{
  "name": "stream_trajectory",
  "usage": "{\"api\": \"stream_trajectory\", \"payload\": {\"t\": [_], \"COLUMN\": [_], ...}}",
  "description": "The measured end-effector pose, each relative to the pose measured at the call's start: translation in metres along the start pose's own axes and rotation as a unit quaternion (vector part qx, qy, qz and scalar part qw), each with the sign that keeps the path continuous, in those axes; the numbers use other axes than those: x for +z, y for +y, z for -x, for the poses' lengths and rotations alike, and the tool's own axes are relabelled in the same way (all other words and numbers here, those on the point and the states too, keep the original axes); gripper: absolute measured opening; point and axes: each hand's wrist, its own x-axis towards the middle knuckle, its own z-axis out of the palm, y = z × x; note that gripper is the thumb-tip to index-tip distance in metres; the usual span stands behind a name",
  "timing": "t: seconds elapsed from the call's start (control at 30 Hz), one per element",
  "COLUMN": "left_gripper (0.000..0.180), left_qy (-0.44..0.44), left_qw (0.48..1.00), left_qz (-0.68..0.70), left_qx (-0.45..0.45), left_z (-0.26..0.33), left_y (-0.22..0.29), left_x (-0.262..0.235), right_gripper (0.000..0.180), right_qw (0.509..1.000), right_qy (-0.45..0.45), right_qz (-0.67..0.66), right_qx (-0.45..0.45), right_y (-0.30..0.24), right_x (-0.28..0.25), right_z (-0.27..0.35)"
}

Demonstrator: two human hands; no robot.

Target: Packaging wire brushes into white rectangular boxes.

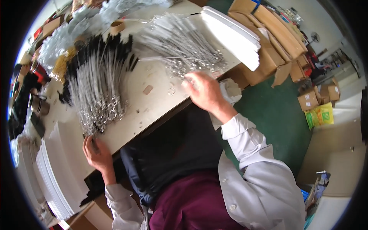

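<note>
On the white table lies a bundle of thin clear strips with metal rings (94,88), its ring ends toward me. My left hand (99,155) is at the table's near edge, just below those rings. Its fingers are curled, with something small and dark at them that I cannot make out. To the right lies a second pile of clear strips with metal fittings (184,42). My right hand (205,92) is at this pile's near end, its fingers drawn together and blurred. Whatever sits between them is hidden. One pale strip (161,58) lies crosswise, reaching left out of the pile.
Black strips (82,61) lie under the left bundle. A brown tape roll (117,27) and crumpled clear plastic (61,40) are farther back. White stacked sheets (53,168) stand at left, white panels (232,36) at the far right. Cardboard boxes (264,46) stand beyond the right edge.
</note>
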Motion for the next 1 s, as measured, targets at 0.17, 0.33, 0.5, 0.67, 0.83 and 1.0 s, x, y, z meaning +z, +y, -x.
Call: {"api": "stream_trajectory", "payload": {"t": [0.17, 0.33, 0.5, 0.67, 0.83, 1.0], "left_gripper": [0.025, 0.026, 0.026, 0.026, 0.027, 0.027], "left_qy": [-0.011, -0.016, -0.026, -0.028, -0.027, -0.027], "left_qw": [1.000, 0.999, 0.999, 0.999, 0.998, 0.998], "left_qz": [0.006, -0.030, -0.035, -0.043, -0.057, -0.054], "left_qx": [-0.002, 0.005, -0.010, -0.009, -0.005, -0.006], "left_z": [0.000, 0.002, 0.002, 0.002, 0.004, 0.003], "left_y": [0.001, -0.007, -0.008, -0.009, -0.014, -0.011], "left_x": [0.005, 0.008, 0.005, 0.007, 0.006, 0.009], "right_gripper": [0.043, 0.063, 0.067, 0.063, 0.062, 0.060], "right_qw": [0.941, 0.872, 0.870, 0.870, 0.889, 0.889], "right_qy": [0.063, 0.006, -0.028, -0.008, 0.001, 0.010], "right_qz": [0.323, 0.473, 0.476, 0.481, 0.440, 0.443], "right_qx": [0.078, 0.123, 0.128, 0.110, 0.125, 0.118], "right_y": [0.119, 0.195, 0.219, 0.219, 0.209, 0.206], "right_x": [-0.085, -0.122, -0.129, -0.130, -0.133, -0.144], "right_z": [-0.009, 0.003, 0.001, 0.000, -0.006, -0.008]}}
